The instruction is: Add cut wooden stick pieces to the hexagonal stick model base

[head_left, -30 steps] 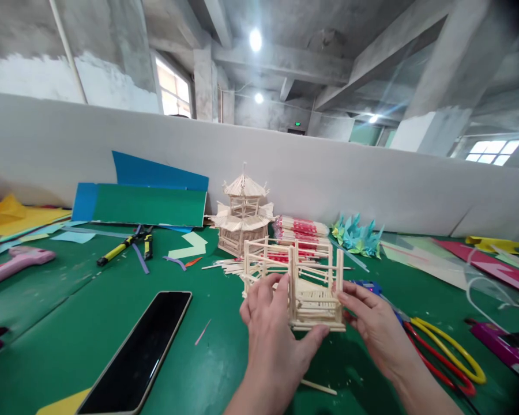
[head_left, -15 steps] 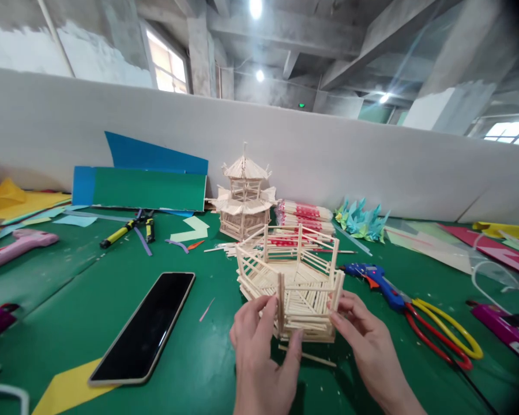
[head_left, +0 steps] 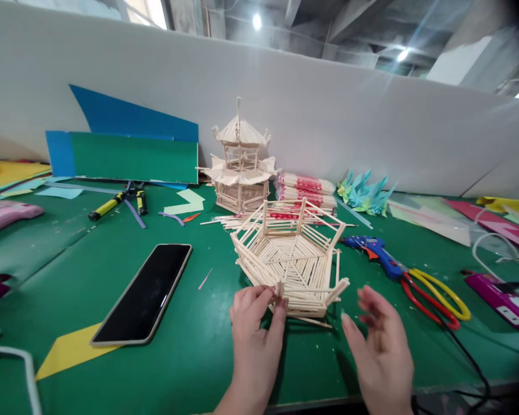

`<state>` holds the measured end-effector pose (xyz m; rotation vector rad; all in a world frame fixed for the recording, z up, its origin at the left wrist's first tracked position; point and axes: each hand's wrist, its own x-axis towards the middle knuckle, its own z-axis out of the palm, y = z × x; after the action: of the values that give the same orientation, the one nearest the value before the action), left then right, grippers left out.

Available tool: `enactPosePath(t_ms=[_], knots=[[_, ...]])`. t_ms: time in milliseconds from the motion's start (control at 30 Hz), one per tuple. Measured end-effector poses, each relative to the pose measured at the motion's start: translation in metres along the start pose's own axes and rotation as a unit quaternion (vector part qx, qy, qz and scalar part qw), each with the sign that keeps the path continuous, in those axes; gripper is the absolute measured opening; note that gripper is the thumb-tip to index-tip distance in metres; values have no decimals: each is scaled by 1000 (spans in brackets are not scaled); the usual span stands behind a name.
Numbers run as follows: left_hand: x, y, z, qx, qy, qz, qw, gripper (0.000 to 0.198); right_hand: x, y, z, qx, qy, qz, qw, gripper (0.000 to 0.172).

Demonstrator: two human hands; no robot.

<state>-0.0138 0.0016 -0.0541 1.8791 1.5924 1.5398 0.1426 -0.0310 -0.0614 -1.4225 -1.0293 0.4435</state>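
The hexagonal stick frame sits on the green table, before a finished stick pagoda. The left hand pinches its near corner post; the right hand hangs open just beside it, holding nothing. A phone lies left, a blue glue gun right

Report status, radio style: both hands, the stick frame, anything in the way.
Left hand pinching stick frame at near corner post. Right hand open, just clear of it. Loose stick at near edge; glue gun apart, rightward.
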Motion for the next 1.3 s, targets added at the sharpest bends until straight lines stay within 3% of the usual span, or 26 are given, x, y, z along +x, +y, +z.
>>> enactPosePath(t_ms=[33,100,200,333,467,667,1300], knots=[[1,1,0,0,-4,-9,1000,7,-9,-6,4,28,6,29,999,42],[2,3,0,2,-13,-29,999,6,-22,-19,15,97,-60,124,986,29],[3,5,0,6,-21,-46,999,7,-24,-40,36,229,-185,247,923,29],[3,7,1,12,-28,-49,998,8,-11,-55,56,341,-163,325,867,24],[3,11,0,17,-23,-59,998,10,-8,-58,65,365,-137,332,859,26],[3,16,-2,19,-24,-69,997,11,-12,-58,71,347,-111,305,880,29],[2,2,1,19,-41,-46,998,13,-12,-54,75,351,-111,260,893,24]])
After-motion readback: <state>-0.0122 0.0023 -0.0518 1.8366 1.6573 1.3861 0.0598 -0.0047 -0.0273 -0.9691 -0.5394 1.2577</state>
